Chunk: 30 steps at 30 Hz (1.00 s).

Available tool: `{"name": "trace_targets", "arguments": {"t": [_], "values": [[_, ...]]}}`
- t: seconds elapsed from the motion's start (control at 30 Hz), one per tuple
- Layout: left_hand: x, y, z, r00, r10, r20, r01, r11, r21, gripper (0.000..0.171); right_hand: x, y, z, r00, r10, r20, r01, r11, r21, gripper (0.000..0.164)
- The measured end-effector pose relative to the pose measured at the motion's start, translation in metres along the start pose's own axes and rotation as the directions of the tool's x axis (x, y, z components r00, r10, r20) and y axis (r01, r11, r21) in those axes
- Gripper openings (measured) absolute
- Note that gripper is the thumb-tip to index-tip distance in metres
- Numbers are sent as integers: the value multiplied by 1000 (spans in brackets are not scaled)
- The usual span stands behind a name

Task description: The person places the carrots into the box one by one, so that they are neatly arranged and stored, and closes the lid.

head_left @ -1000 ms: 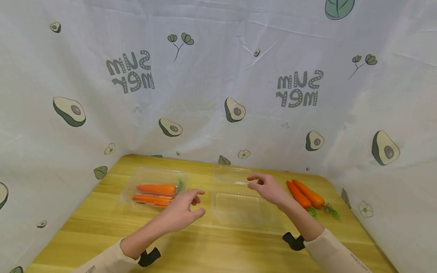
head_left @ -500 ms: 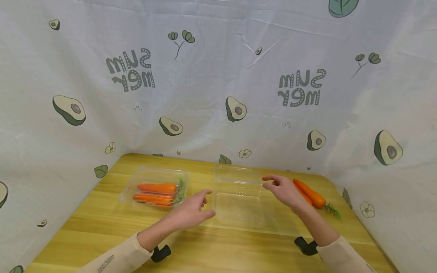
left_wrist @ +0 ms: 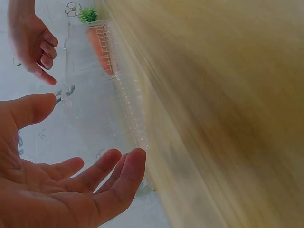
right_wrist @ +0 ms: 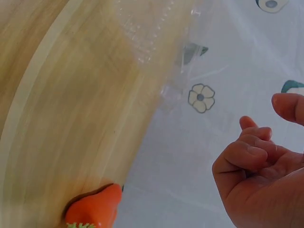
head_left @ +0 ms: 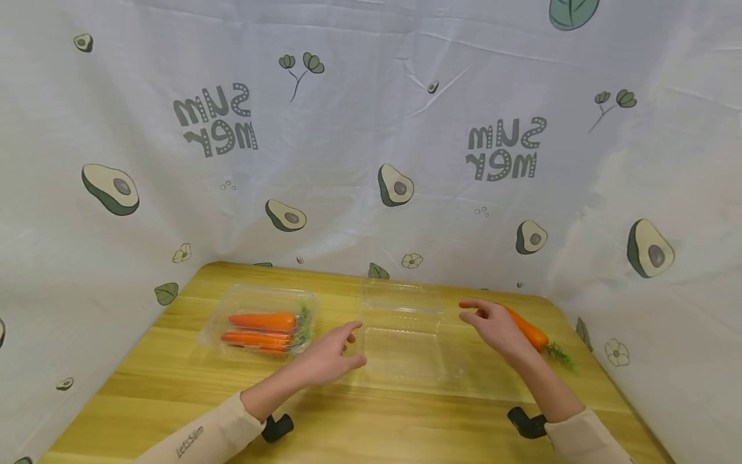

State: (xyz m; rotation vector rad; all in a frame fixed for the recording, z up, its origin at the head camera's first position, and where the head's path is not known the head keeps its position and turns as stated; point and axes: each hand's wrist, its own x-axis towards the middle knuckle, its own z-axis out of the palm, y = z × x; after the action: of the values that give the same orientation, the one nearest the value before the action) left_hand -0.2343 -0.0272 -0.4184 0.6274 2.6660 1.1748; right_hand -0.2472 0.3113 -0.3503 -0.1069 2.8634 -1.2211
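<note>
Head view: your left hand [head_left: 330, 356] is just beside the left edge of the transparent tray [head_left: 400, 354], your right hand [head_left: 493, 324] past its right edge, so the tray lies between the two. Left fingers [left_wrist: 118, 185] are spread and lightly bent, thumb well apart, gripping nothing; touch on the tray wall: can't tell from here. Right fingers [right_wrist: 251, 154] are loosely curled, index and thumb apart, also gripping nothing; your right wrist view puts them away from the tray, against the curtain [right_wrist: 204, 156]. Orange carrot [head_left: 529, 332] sits beyond your right hand, partly hidden by it, green tops toward the counter's right edge. Lid half [head_left: 401, 298] lies behind the tray, close to the counter's back edge where the curtain hangs, so the far side is tight. To your left, a transparent box [head_left: 240, 296] holds two carrots [head_left: 263, 322]; a strip of wood separates it from the tray. Widest room: the counter [head_left: 371, 425] between the tray and you.
</note>
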Motion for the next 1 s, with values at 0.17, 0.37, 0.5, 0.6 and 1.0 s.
{"name": "trace_targets", "arguments": {"t": [0.17,0.37,0.5,0.6,1.0], "values": [[1,-2,3,1000,1,6,-1,1000,-3,73,0,10,-4,1000,25,-14,-24,1000,7,48],[5,-3,4,1000,1,-5,-1,1000,-10,72,2,22,-10,998,45,-31,-45,999,6,52],[5,-4,5,1000,-6,-8,6,1000,-7,72,2,30,-12,997,64,-45,-64,998,21,52],[5,-5,5,1000,-11,-7,11,1000,-4,72,2,37,-14,997,72,-36,-71,997,15,55],[5,-5,4,1000,-19,-5,19,1000,-2,73,2,61,-21,986,130,-102,-131,991,-8,66]]}}
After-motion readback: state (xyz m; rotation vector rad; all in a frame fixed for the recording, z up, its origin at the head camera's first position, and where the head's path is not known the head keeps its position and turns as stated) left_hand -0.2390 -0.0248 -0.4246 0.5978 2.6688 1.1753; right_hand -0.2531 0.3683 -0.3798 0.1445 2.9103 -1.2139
